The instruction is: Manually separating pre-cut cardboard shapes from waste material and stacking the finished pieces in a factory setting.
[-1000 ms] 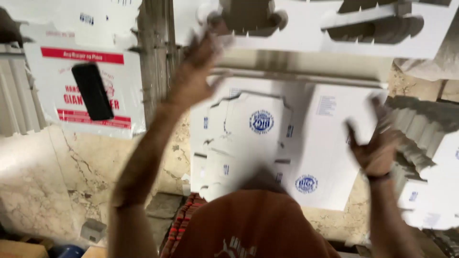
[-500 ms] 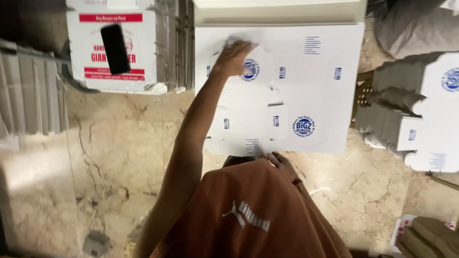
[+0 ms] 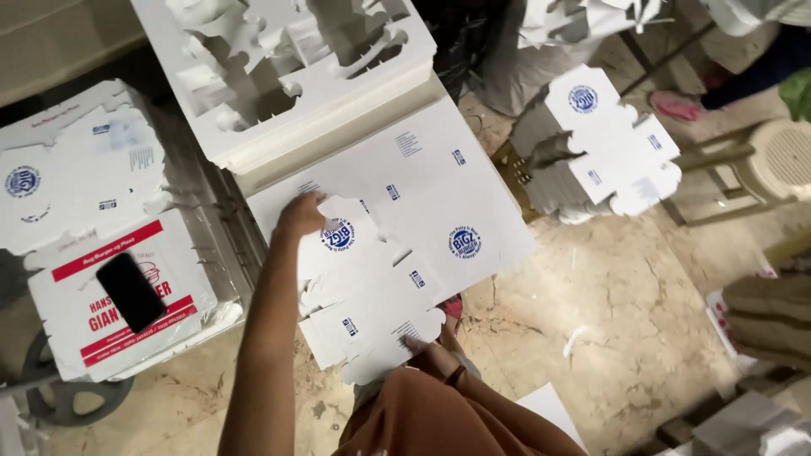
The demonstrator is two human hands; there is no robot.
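flat white die-cut cardboard box blank [image 3: 372, 295], printed with a round blue emblem and small blue marks, lies under both hands on top of a larger uncut white printed cardboard sheet [image 3: 473, 194]. the left hand [image 3: 302, 215] rests on the blank's far edge, palm down, fingers bent and loosely together, pressing on the card just beside the blue emblem. the right hand [image 3: 429, 348] is at the near edge of the blank, close to the person's body; its fingertips touch the scalloped edge, but the orange sleeve [image 3: 439, 418] hides most of it, so whether it pinches the card or only presses on it cannot be told.

beyond the left hand sits a thick stack of white cardboard waste frames with cut-out holes [image 3: 287, 76], overlapping the far end of the large sheet. to the left of the left arm stands a white carton with red bands and red lettering [image 3: 80, 325], and a black phone [image 3: 130, 292] lies flat on its top. further left and beyond is another pile of white blanks with a blue emblem [image 3: 68, 181]. to the right of the hands, well apart, a tall stack of shaped white blanks [image 3: 604, 143] stands on the beige marbled stone floor [image 3: 608, 321]. past it, at the far right, is a pale plastic stool [image 3: 781, 160].
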